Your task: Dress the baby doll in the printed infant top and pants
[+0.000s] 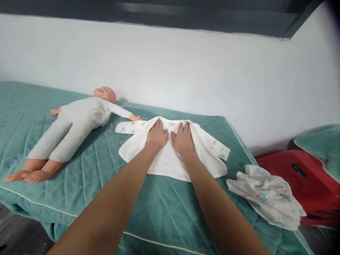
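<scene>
A white baby shirt [170,159] with small teal prints lies opened out, inside up, on the green quilted bed cover [106,166]. My left hand [157,135] and my right hand [182,138] rest side by side, palms down with fingers stretched flat, on the shirt's middle near the collar label. A baby doll [71,131] in a grey bodysuit lies on its back to the left, one arm reaching toward the shirt's left sleeve.
A crumpled white printed garment [265,198] sits at the bed's right corner. Beyond it is a red case [300,177] and another green cover [321,145]. A white wall runs behind the bed; dark floor shows at the lower left.
</scene>
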{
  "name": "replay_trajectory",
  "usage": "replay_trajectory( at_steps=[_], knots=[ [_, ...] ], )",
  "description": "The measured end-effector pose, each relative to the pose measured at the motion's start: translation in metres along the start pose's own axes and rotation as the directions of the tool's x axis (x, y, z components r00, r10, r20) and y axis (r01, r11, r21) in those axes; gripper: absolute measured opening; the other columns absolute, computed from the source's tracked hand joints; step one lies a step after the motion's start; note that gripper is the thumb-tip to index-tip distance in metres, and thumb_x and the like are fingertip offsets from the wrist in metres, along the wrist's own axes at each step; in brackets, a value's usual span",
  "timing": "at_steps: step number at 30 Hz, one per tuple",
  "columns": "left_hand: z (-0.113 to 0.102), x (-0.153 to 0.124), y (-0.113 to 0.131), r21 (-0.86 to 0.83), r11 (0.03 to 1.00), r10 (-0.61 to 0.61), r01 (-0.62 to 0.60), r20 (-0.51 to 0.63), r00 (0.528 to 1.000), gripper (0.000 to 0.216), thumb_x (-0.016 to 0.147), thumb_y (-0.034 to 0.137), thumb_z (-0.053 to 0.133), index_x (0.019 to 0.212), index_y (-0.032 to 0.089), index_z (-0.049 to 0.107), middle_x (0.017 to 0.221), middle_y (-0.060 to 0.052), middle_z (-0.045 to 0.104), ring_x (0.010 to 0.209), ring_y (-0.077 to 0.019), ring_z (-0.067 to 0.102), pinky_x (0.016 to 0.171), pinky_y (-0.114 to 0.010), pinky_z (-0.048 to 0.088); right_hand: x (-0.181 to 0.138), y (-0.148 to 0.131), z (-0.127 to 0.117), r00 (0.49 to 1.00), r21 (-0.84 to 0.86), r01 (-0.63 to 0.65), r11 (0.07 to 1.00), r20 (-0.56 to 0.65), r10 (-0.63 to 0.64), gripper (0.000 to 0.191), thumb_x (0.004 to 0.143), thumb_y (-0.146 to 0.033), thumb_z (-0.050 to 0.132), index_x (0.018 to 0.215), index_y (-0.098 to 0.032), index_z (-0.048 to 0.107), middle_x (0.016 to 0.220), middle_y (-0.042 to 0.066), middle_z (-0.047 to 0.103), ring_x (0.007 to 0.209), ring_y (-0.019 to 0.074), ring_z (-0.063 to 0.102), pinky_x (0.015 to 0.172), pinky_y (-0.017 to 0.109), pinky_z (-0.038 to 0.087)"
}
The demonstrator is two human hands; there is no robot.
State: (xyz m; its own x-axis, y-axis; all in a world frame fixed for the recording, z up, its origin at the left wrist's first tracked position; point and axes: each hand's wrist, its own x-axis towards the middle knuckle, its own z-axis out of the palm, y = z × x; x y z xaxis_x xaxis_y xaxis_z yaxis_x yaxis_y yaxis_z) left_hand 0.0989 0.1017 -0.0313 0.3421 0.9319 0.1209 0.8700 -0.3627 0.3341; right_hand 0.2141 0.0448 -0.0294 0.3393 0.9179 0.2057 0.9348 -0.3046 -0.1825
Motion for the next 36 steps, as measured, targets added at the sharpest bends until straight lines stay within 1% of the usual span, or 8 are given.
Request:
replay_trajectory(
  at_steps=[2, 4, 8, 11, 14, 18, 27, 36],
  knots=[
    [0.000, -0.001, 0.000, -0.005, 1.000, -0.013, 0.013, -0.010, 1.000, 0.067, 0.098, 0.039, 0.023, 0.154, 0.002, 0.021, 0.164, -0.013, 0.020, 0.152, -0.0217, 0.019, 0.124, -0.032, 0.018, 0.002, 0.002, 0.001, 1.000, 0.052, 0.008, 0.999, 0.005, -0.009, 0.072, 0.098, -0.041, 0.032, 0.155, -0.002, 0.015, 0.163, 0.024, 0.009, 0.151, 0.0319, 0.010, 0.120, 0.040, 0.017],
    [-0.002, -0.002, 0.000, 0.000, 1.000, -0.021, 0.021, 0.010, 1.000, 0.067, 0.098, 0.038, 0.022, 0.154, 0.001, 0.021, 0.163, -0.013, 0.020, 0.151, -0.0214, 0.019, 0.124, -0.032, 0.017, 0.005, 0.003, 0.003, 0.998, 0.056, -0.012, 0.998, 0.062, 0.008, 0.073, 0.098, -0.044, 0.030, 0.155, 0.000, 0.013, 0.163, 0.024, 0.008, 0.151, 0.0327, 0.010, 0.121, 0.040, 0.016],
    [-0.006, -0.007, 0.005, 0.038, 0.999, -0.023, 0.021, 0.057, 0.998, 0.066, 0.099, 0.036, 0.016, 0.153, -0.001, 0.023, 0.163, -0.015, 0.020, 0.151, -0.0209, 0.020, 0.124, -0.031, 0.017, 0.008, 0.003, 0.003, 0.987, 0.005, 0.014, 1.000, 0.160, -0.015, 0.073, 0.100, -0.045, 0.023, 0.152, 0.007, 0.019, 0.160, 0.026, 0.017, 0.150, 0.0342, 0.014, 0.121, 0.042, 0.014],
    [-0.008, -0.015, 0.009, 0.060, 0.997, -0.062, 0.058, 0.062, 0.996, 0.064, 0.099, 0.033, 0.015, 0.152, -0.002, 0.024, 0.161, -0.018, 0.024, 0.150, -0.0238, 0.025, 0.122, -0.035, 0.024, 0.007, 0.001, 0.001, 0.984, -0.006, 0.036, 0.999, 0.176, -0.034, 0.072, 0.100, -0.044, 0.022, 0.152, 0.006, 0.021, 0.160, 0.025, 0.021, 0.150, 0.0340, 0.015, 0.121, 0.045, 0.014],
    [-0.007, -0.024, 0.011, 0.067, 0.994, -0.084, 0.081, 0.048, 0.995, 0.064, 0.099, 0.031, 0.017, 0.151, -0.004, 0.026, 0.157, -0.024, 0.031, 0.146, -0.0287, 0.032, 0.118, -0.042, 0.031, 0.001, 0.000, -0.002, 0.982, -0.016, 0.048, 0.999, 0.186, -0.044, 0.073, 0.100, -0.043, 0.021, 0.152, 0.009, 0.020, 0.160, 0.026, 0.019, 0.150, 0.0340, 0.014, 0.122, 0.043, 0.013],
    [-0.006, -0.038, 0.013, 0.077, 0.995, -0.072, 0.069, 0.031, 0.997, 0.063, 0.099, 0.031, 0.018, 0.151, -0.004, 0.027, 0.156, -0.025, 0.032, 0.146, -0.0302, 0.031, 0.119, -0.045, 0.027, -0.014, 0.000, -0.005, 0.982, -0.028, 0.049, 0.998, 0.186, -0.043, 0.076, 0.101, -0.046, 0.021, 0.151, 0.011, 0.018, 0.159, 0.030, 0.015, 0.151, 0.0339, 0.011, 0.122, 0.041, 0.012],
    [-0.011, -0.073, 0.011, 0.093, 0.995, -0.024, 0.020, 0.040, 0.999, 0.064, 0.099, 0.028, 0.016, 0.149, -0.010, 0.028, 0.158, -0.025, 0.029, 0.149, -0.0290, 0.026, 0.123, -0.038, 0.019, -0.055, 0.010, -0.016, 0.972, -0.035, 0.127, 0.991, 0.206, -0.117, 0.075, 0.102, -0.050, 0.020, 0.153, 0.004, 0.021, 0.162, 0.024, 0.014, 0.152, 0.0298, 0.007, 0.122, 0.039, 0.011],
    [-0.017, -0.107, 0.004, 0.091, 0.996, -0.026, 0.023, 0.032, 0.999, 0.062, 0.099, 0.031, 0.018, 0.150, -0.001, 0.031, 0.159, -0.021, 0.027, 0.150, -0.0264, 0.024, 0.122, -0.040, 0.023, -0.108, 0.019, -0.034, 0.967, -0.066, 0.194, 0.979, 0.181, -0.180, 0.071, 0.102, -0.049, 0.023, 0.152, 0.001, 0.028, 0.161, 0.023, 0.020, 0.151, 0.0287, 0.016, 0.121, 0.042, 0.016]
  ],
)
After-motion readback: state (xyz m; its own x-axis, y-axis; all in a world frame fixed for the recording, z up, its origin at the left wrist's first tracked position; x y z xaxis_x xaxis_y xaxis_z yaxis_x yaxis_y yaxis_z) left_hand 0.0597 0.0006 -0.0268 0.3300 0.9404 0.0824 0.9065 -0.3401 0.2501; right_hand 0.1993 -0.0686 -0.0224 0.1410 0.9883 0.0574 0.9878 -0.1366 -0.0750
